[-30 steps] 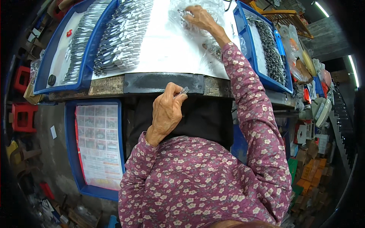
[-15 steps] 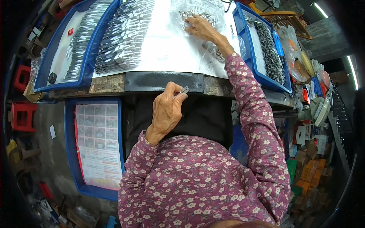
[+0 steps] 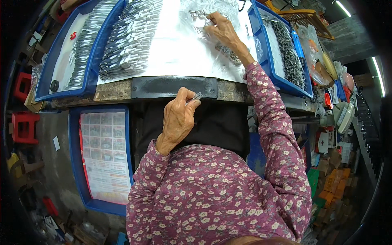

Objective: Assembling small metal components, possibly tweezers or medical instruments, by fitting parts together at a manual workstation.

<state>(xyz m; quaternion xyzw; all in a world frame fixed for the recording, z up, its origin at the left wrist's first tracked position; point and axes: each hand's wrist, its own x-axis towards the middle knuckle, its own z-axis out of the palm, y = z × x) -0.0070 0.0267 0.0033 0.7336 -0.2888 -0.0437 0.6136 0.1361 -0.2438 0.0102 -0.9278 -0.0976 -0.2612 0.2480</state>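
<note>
My left hand (image 3: pixel 178 117) is closed in front of the table edge, thumb and forefinger pinching a small grey metal piece (image 3: pixel 197 97) whose rounded end sticks out. Most of that piece is hidden by the fingers. Over the table, my right hand (image 3: pixel 226 33) is at a clear plastic bag (image 3: pixel 188 21) of small shiny metal parts. Its thumb and forefinger are apart, and I see nothing held between them. Below its wrist lies another clear bag with small round metal parts (image 3: pixel 233 57).
Rows of grey-handled metal pieces (image 3: pixel 132 38) lie on white paper (image 3: pixel 173 55). A blue tray (image 3: pixel 90 77) with similar pieces stands at left; another blue tray (image 3: pixel 267 61) holds small dark metal parts at right. Below the table sits a blue tray (image 3: pixel 74 163) with a printed sheet.
My right hand has shifted slightly right and down from the bagged metal parts, its thumb and forefinger spreading apart. My left hand stays nearly still with its metal piece.
</note>
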